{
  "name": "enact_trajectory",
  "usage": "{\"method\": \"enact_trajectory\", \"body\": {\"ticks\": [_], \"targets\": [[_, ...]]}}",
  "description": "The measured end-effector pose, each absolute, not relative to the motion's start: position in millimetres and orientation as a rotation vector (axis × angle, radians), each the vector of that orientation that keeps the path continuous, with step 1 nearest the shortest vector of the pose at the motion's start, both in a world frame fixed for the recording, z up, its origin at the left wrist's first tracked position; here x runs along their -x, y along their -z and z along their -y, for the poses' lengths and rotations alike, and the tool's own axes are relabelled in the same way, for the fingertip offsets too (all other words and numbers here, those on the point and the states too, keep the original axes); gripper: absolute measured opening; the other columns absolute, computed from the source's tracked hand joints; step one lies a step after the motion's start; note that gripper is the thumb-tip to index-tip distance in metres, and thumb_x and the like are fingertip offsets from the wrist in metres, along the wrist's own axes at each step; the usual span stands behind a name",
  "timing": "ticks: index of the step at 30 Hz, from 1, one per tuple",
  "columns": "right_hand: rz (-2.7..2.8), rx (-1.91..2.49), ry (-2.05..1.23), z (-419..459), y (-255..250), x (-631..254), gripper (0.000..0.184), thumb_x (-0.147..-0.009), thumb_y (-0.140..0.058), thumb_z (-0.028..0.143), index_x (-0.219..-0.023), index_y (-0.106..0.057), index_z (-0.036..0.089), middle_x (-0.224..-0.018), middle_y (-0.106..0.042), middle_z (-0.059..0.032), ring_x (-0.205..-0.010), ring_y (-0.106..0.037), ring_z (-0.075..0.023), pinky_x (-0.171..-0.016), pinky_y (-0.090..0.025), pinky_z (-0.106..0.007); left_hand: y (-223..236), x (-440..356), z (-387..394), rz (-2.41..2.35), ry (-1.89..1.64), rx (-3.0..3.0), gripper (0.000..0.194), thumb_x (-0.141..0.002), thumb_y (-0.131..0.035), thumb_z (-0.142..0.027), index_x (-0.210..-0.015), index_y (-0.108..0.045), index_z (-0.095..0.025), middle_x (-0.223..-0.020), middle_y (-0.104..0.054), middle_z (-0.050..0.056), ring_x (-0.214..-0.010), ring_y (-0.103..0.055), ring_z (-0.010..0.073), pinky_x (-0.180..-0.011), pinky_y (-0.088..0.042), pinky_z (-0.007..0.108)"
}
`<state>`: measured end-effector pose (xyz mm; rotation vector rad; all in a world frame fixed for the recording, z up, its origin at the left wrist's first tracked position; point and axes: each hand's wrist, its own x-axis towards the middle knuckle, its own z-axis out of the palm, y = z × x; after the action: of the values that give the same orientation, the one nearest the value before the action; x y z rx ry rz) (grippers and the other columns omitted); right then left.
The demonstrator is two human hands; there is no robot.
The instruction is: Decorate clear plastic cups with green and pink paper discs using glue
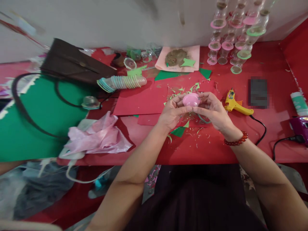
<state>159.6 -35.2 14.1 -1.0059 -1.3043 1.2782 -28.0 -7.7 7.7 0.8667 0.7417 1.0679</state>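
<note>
Between my two hands is a small pink round piece (192, 100), shaped like a shallow cup or disc. My left hand (173, 110) pinches its left side, with the thumb at the lower edge. On the opposite side, the fingers and thumb of my right hand (211, 109) close on it. Below my right palm a pale green curved rim (204, 120) shows, mostly hidden. Green paper scraps (178, 131) and fine clippings lie under and around both hands. To the right of my right hand rests a yellow glue gun (237, 104).
Stacked clear cups with pink and green rims (227, 45) stand at the back right. Sand (176, 57) lies on pink paper. A nested cup row (122, 83), brown bag (77, 64), pink plastic bag (96, 136) and red sheets (141, 98) are left. Cords hang over the front edge.
</note>
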Motion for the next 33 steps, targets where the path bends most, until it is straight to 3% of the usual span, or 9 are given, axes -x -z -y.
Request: {"method": "enact_trajectory", "body": {"ticks": [8, 14, 17, 20, 23, 26, 33], "targets": [[1.279, 0.992, -1.307, 35, -14, -159, 0.059, -0.073, -0.093, 0.056, -0.113, -0.061, 0.028, -0.098, -0.07, -0.0003, -0.092, -0.071, -0.0183, -0.086, -0.064, -0.038, -6, 27, 7, -0.748, -1.087, -0.853, 0.052, -0.056, -0.104, -0.018, -0.101, -0.078, -0.022, -0.094, -0.083, 0.001, -0.08, -0.076, 0.0141, -0.075, -0.06, 0.025], [1.264, 0.962, -1.32, 31, -8, -160, 0.054, -0.081, -0.087, 0.057, -0.12, -0.066, 0.027, -0.114, -0.075, -0.0062, -0.108, -0.072, -0.0218, -0.098, -0.063, -0.043, -4, 30, 2, -0.735, -1.116, -0.766, 0.05, -0.066, -0.1, -0.026, -0.108, -0.074, -0.021, -0.102, -0.082, 0.002, -0.088, -0.078, 0.0156, -0.078, -0.062, 0.025], [1.075, 1.058, -1.283, 30, -7, -162, 0.036, -0.087, -0.081, 0.058, -0.099, -0.07, 0.026, -0.096, -0.073, -0.0026, -0.093, -0.071, -0.0179, -0.092, -0.062, -0.038, -7, 32, 0, -0.768, -1.14, -0.707, 0.046, -0.071, -0.096, -0.028, -0.11, -0.072, -0.022, -0.104, -0.081, 0.001, -0.091, -0.079, 0.0153, -0.081, -0.063, 0.025], [0.942, 1.161, -1.195, 30, -9, -165, 0.035, -0.089, -0.08, 0.054, -0.076, -0.064, 0.025, -0.069, -0.06, 0.0026, -0.072, -0.062, -0.0136, -0.078, -0.058, -0.032, -9, 32, 0, -0.787, -1.159, -0.674, 0.046, -0.072, -0.095, -0.029, -0.111, -0.071, -0.023, -0.109, -0.081, 0.002, -0.096, -0.078, 0.0163, -0.084, -0.063, 0.025], [0.953, 1.101, -1.206, 32, -14, -164, 0.027, -0.081, -0.089, 0.045, -0.088, -0.07, 0.027, -0.086, -0.07, 0.0013, -0.083, -0.066, -0.015, -0.081, -0.059, -0.031, -8, 32, 0, -0.778, -1.143, -0.703, 0.048, -0.071, -0.097, -0.032, -0.111, -0.071, -0.023, -0.113, -0.08, 0.003, -0.095, -0.077, 0.0158, -0.082, -0.062, 0.025], [0.992, 1.041, -1.383, 35, -18, -160, 0.043, -0.077, -0.092, 0.05, -0.11, -0.072, 0.03, -0.113, -0.075, -0.0019, -0.1, -0.07, -0.0184, -0.088, -0.06, -0.035, -7, 31, 0, -0.761, -1.119, -0.748, 0.055, -0.064, -0.102, -0.033, -0.11, -0.072, -0.023, -0.112, -0.079, 0.002, -0.091, -0.074, 0.0142, -0.08, -0.06, 0.025], [1.119, 0.997, -1.483, 35, -14, -156, 0.055, -0.07, -0.096, 0.06, -0.106, -0.07, 0.026, -0.102, -0.075, -0.0024, -0.098, -0.067, -0.0193, -0.09, -0.058, -0.037, -1, 27, 5, -0.785, -1.061, -1.002, 0.072, -0.056, -0.106, -0.032, -0.118, -0.07, -0.025, -0.102, -0.077, 0.001, -0.092, -0.07, 0.0166, -0.082, -0.055, 0.029]]}}
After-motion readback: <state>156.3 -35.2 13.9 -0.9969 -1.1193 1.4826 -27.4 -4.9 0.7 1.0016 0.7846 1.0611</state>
